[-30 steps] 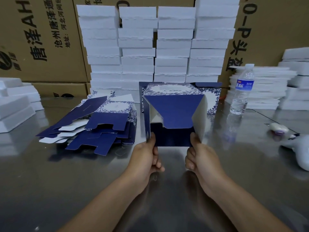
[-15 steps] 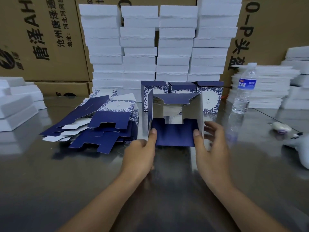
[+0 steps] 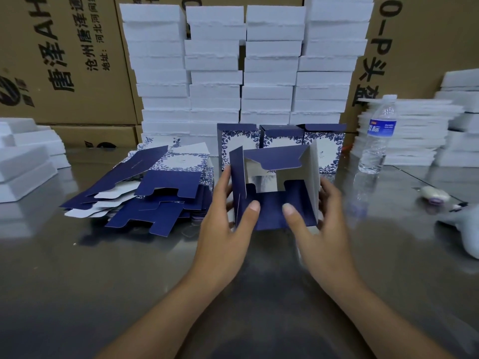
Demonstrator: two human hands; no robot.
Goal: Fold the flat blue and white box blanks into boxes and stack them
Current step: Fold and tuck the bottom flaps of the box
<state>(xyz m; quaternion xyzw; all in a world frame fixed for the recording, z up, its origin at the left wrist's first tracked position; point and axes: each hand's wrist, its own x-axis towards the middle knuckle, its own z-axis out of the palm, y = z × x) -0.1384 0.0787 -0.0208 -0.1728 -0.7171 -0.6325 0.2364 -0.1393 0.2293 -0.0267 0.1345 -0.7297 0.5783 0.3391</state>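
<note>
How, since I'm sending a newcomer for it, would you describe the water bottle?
On the steel table, look right, before the low pile of white foam sheets. The water bottle stands upright there. It alone is clear plastic, with a white cap and a blue label.

Bits you can't make out
Three finished boxes (image 3: pixel 239 144) sit half covered behind the half-folded box (image 3: pixel 272 211); right of it a white gadget (image 3: pixel 465 229) runs off frame, and the bottle label (image 3: pixel 382 128) print's too tiny.

Black print on the left carton (image 3: pixel 64 60) reads "唐泽AH", "沧州唐泽通" and "地址:河北河间"; the right carton (image 3: pixel 414 47) shows "0-P头盔". The bottle (image 3: pixel 378 136) label is too blurred to read.
</note>
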